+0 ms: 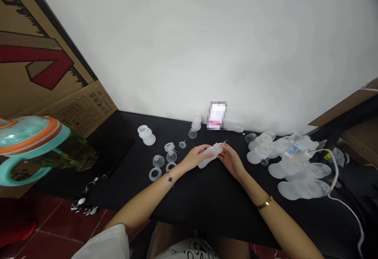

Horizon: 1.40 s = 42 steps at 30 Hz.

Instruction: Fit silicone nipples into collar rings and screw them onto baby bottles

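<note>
The left hand (195, 157) grips a frosted bottle (209, 157). The right hand (232, 160) is narrow at its neck, contact hidden. A packet (217, 115), upper middle, is blurred.

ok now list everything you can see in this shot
frosted bottle: 1, milky white, between the hands
other frosted bottles: at least five, milky white, heaped right of the hands
clear cups: about four, transparent, spread along the table
clear rings: at least one, transparent, left of the hands
funnel-shaped piece: 1, white, left on the table
blurred packet: 1, white and pink, upright by the wall
cable: 1, white, far right
handled mug: 1, teal and orange, left foreground
table: 1, black, under it all
cardboard: brown with red print, left
wall: white, behind the table
floor tiles: red, lower left
left hand: gripping the bottle, charm bracelet on wrist
right hand: touching the bottle's end, gold bracelet on wrist
</note>
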{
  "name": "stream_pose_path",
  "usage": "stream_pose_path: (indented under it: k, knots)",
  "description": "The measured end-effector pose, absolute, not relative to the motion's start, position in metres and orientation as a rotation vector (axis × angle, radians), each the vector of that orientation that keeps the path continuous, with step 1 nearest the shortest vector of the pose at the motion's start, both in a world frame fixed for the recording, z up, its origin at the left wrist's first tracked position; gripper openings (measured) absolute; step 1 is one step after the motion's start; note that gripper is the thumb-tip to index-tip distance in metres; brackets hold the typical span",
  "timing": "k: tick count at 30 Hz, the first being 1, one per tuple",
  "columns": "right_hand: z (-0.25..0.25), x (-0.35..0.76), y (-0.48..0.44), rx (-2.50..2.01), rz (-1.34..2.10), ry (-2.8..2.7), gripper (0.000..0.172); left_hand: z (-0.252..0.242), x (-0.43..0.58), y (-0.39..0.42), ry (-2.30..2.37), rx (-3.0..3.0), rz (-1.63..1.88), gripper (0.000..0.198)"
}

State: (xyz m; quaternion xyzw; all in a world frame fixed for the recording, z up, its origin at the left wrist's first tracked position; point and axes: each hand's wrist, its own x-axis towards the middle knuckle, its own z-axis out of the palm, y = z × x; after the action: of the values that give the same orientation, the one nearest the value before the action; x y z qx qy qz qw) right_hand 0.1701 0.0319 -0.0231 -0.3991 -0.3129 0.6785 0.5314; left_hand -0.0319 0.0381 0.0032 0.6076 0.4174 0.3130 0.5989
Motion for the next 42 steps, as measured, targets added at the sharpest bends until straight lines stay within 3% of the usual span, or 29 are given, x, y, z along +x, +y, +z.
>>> stream_pose_path:
  k: [42]
  knots:
    - [-0.0162, 0.1699, 0.0302, -0.932, 1.663, -0.721, 0.032, -0.0004, -0.0314, 0.0394, 0.949, 1.429, 0.726, 0.056]
